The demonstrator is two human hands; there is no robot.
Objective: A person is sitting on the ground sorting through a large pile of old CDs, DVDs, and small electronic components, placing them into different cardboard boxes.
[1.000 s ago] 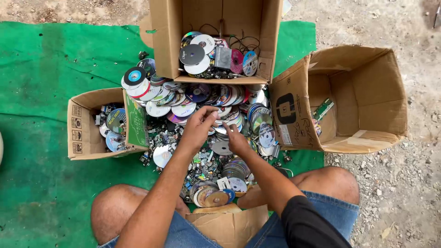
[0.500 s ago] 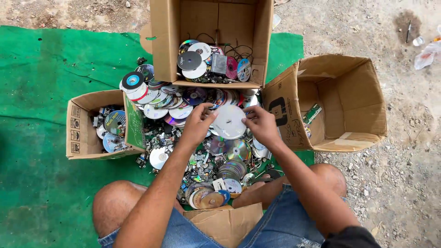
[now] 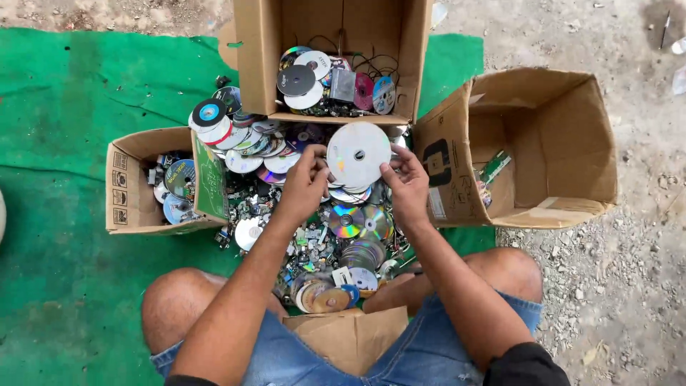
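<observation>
Both of my hands hold one silver disc (image 3: 358, 153) above a heap of discs (image 3: 343, 229) and broken bits on the ground. My left hand (image 3: 305, 182) grips its left edge and my right hand (image 3: 407, 184) grips its right edge. The disc faces up, tilted toward me, its centre hole showing. It hangs just in front of the open flap of the far cardboard box (image 3: 259, 57), which holds several discs and a tangle of wires.
A small cardboard box (image 3: 121, 207) on the left holds a few discs. A large cardboard box (image 3: 572, 129) on the right holds a green strip. A green mat (image 3: 71, 107) covers the ground; gravel (image 3: 629, 286) lies right. Another box flap (image 3: 350, 336) sits between my knees.
My hands picked a silver disc out of the heap and raised it. The right hand first held it alone, then the left hand joined on its other edge.
</observation>
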